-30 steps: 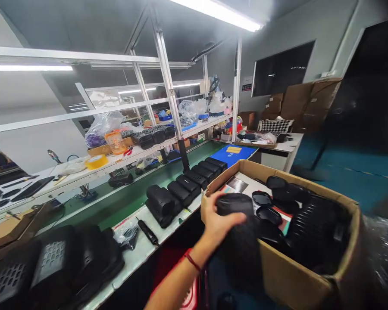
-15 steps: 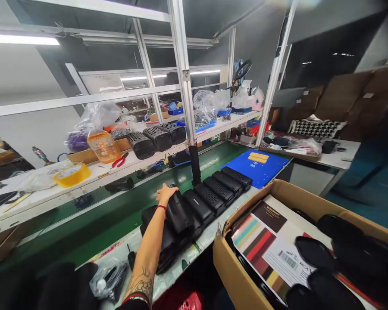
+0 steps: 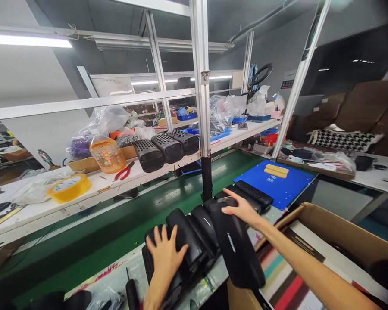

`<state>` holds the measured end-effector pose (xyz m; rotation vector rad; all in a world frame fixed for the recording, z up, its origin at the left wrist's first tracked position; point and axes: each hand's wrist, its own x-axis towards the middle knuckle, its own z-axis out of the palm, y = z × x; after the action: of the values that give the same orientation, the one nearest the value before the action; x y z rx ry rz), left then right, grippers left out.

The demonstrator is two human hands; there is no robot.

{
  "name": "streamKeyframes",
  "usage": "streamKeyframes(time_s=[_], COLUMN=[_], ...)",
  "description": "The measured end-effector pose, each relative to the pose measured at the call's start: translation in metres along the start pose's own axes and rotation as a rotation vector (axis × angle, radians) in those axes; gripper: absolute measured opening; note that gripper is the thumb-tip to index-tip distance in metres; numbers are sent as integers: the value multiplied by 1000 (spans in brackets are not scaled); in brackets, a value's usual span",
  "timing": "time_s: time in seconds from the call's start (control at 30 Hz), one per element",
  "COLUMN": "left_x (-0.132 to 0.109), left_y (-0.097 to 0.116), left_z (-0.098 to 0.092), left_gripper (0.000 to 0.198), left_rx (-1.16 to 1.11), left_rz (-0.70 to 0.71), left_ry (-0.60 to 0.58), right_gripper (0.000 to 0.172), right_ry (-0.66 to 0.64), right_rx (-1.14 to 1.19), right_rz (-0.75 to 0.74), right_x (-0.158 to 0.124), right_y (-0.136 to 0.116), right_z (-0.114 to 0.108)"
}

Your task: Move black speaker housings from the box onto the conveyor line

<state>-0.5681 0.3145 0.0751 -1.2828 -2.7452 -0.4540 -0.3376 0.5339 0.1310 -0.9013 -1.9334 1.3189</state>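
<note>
My left hand (image 3: 164,255) lies flat with fingers spread on the near end of a row of black speaker housings (image 3: 194,234) at the bench's front edge. My right hand (image 3: 242,208) rests on top of a long black housing (image 3: 234,245) that leans tilted against the row, its lower end over the corner of the cardboard box (image 3: 339,230). The fingers of the right hand are stretched over the housing's upper end. Two more housings (image 3: 254,193) of the row lie beyond the right hand.
A green conveyor belt (image 3: 123,219) runs behind the row. The shelf above holds three black housings (image 3: 166,148), an orange bottle (image 3: 107,153), red pliers (image 3: 124,171) and yellow tape (image 3: 69,187). A blue mat (image 3: 278,183) lies at the right, an upright metal post (image 3: 204,129) stands between.
The view has swung left from the box toward the bench. My left hand came back to the near end of the row. My right hand brought a black housing out against the row.
</note>
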Motion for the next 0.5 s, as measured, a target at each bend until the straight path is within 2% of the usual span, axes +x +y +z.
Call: streamKeyframes(time_s=[0.07, 0.13, 0.2, 0.27, 0.33, 0.4, 0.5], left_x=[-27, -40, -39, -29, -18, -11, -6], left_y=[-32, -58, -76, -87, -95, -103, -103], left_z=[17, 42, 68, 87, 95, 93, 78], left_gripper=[67, 62, 56, 54, 57, 61, 58], left_rx=[-51, -133, -208, -263, -304, -326, -304], left_rz=[-107, -139, -133, -142, -159, -179, -186], left_ry=[54, 86, 127, 169, 187, 193, 220], right_gripper=[47, 46, 46, 47, 49, 50, 47], right_ry=[-113, -175, -193, -173, -116, -47, 12], right_rx=[4, -4, -10, -12, -13, -12, 12], right_rz=[48, 102, 148, 181, 182, 140, 64], right_x=[45, 82, 105, 118, 120, 111, 65], right_y=[0, 6, 16, 25, 29, 27, 25], right_z=[40, 82, 117, 139, 147, 145, 124])
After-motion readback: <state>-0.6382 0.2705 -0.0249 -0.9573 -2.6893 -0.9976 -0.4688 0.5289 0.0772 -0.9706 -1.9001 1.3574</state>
